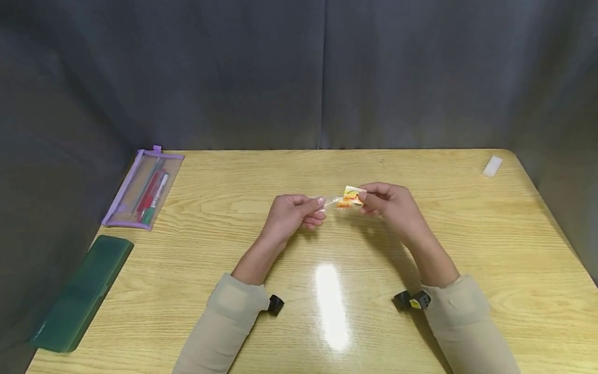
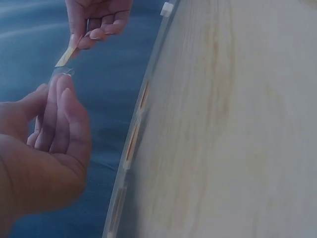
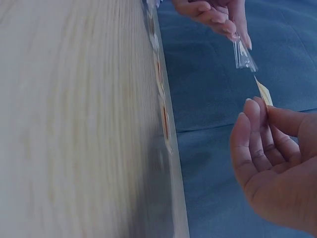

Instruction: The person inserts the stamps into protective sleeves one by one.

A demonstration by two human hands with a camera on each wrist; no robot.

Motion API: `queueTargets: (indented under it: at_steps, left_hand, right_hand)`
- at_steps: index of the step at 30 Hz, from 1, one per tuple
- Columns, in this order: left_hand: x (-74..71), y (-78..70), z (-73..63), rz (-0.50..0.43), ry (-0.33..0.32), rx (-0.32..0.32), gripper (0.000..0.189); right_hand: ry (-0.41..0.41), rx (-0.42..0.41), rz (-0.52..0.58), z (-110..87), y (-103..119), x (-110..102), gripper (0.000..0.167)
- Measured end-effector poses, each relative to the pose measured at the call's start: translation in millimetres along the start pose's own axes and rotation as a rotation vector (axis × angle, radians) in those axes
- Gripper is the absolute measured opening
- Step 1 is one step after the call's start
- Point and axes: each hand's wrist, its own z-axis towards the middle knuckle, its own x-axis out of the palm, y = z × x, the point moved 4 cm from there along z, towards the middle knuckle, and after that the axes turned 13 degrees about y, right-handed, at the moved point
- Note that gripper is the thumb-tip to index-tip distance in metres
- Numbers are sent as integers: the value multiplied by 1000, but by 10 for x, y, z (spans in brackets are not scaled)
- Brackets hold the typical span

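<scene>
My left hand pinches a small piece of clear plastic wrapper between thumb and fingers. In the right wrist view this wrapper shows as crinkled and see-through. Facing it, my right hand pinches a small printed card, yellow and white with orange marks, by its right end. The thumb covers part of that card. Both hands are raised over the middle of the wooden table, with the card and the wrapper close together between them. Orange print shows just below the card in the head view.
A clear zip pouch with purple edging holds several pens at the table's back left. Nearer on that side is a dark green pencil case. A small white block lies at the back right. Dark curtains surround the wooden table.
</scene>
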Motion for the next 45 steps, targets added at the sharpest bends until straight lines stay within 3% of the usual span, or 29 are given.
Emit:
queueTargets:
  at_steps: [12,17,32,45]
  left_hand:
    - [36,-60,5,-36,0,77,18]
    - [30,-80,-4,-57,-29,101,15]
    - [32,-74,-9,3,-50,88,38]
    - [53,-64,-12,-17,-46,95,34]
  right_hand:
    - [0,-50,41,10,18,38,33]
    - [1,-47,47,3,24,44,33]
    - [-3,-68,75,-5,92,71,31]
    - [5,-65,70,1,67,99,31]
